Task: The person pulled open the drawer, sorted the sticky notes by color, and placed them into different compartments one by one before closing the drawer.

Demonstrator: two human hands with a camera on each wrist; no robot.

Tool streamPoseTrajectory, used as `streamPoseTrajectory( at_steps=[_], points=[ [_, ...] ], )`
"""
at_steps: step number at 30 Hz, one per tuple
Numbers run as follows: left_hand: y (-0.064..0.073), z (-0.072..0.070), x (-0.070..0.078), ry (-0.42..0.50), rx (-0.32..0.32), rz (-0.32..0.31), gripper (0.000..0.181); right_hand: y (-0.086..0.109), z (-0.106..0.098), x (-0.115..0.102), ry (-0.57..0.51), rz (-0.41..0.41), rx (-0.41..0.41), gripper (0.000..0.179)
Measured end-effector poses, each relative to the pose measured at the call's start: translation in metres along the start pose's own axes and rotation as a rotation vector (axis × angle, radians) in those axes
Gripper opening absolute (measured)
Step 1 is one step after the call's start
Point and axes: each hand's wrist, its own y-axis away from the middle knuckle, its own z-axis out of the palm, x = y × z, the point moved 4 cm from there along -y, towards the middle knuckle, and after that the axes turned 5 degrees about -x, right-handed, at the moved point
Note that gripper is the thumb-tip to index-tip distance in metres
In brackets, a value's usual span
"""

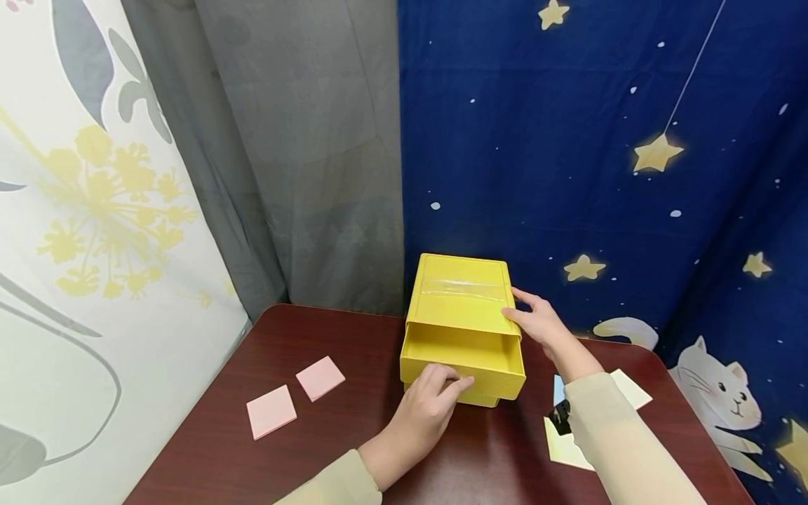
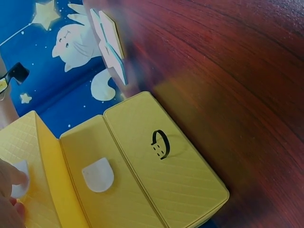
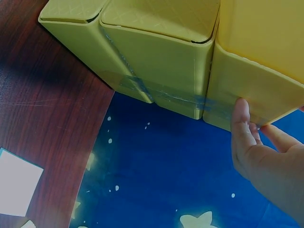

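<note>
A yellow drawer cabinet (image 1: pixel 467 291) of three stacked units stands toward the back of the table, clear tape across its top. Its top drawer (image 1: pixel 495 380) is pulled partway out, and no contents show in the visible part. My left hand (image 1: pixel 419 414) is at that drawer's front, fingers curled, pinching its white pull tab (image 2: pixel 21 180). A similar white tab (image 2: pixel 99 175) marks the middle drawer, and a black loop handle (image 2: pixel 162 144) the bottom one. My right hand (image 1: pixel 536 319) rests against the cabinet's upper right side, fairly straight fingers touching the side wall (image 3: pixel 156 71).
Two pink sticky-note pads (image 1: pixel 271 412) lie left on the dark red table (image 1: pixel 353 435). At the right are yellow (image 1: pixel 562 449), white (image 1: pixel 631 389) and blue (image 1: pixel 558 388) pads, partly behind the right sleeve. A blue star-patterned curtain (image 1: pixel 536 140) hangs close behind the cabinet.
</note>
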Motion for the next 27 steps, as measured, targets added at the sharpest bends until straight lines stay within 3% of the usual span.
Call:
streamPoseTrajectory(
  at_steps=[8, 27],
  points=[
    [0.001, -0.003, 0.002, -0.005, 0.012, 0.003, 0.024, 0.001, 0.002, -0.002, 0.007, 0.006, 0.005, 0.069],
    [0.001, -0.007, 0.011, 0.004, 0.012, -0.016, 0.026, 0.0, 0.002, 0.0, 0.015, -0.007, 0.008, 0.07]
  ],
)
